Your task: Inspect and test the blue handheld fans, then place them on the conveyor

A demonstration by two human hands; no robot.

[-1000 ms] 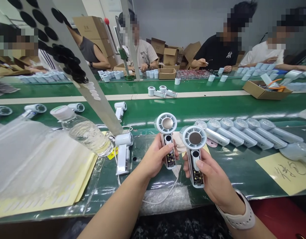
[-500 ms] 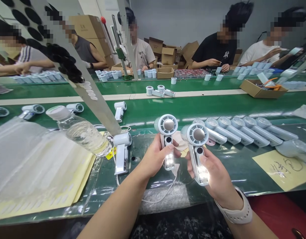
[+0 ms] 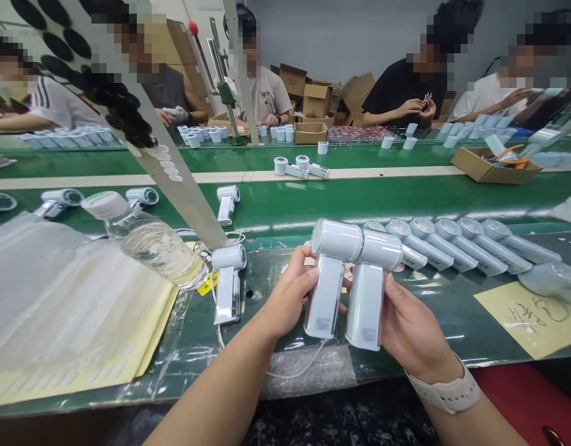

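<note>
My left hand (image 3: 292, 291) is closed round the handle of a pale blue handheld fan (image 3: 323, 297), thumb along its side. A matching handheld fan (image 3: 365, 303) is gripped in my right hand (image 3: 413, 322), whose wrist wears a light watch band. The two fans stand side by side with their round heads touching, and their plain side faces show. Small printed marks sit low on both handles. Some of my fingers are hidden behind the handles. Left of my hands, another fan (image 3: 227, 285) stands on the bench by a white cable.
Several wrapped fans (image 3: 453, 244) lie in a row at right, near a yellow note (image 3: 529, 316). A plastic bottle (image 3: 148, 244) leans on the left beside a slanted metal post (image 3: 187, 198). Two fans (image 3: 297, 167) lie on the green belt (image 3: 360, 198). Co-workers sit across.
Both fans have been turned in my hands, from their lit fronts with round grilles to plain side faces. Their heads have come together. Across the belt, the black-shirted person's hands have risen.
</note>
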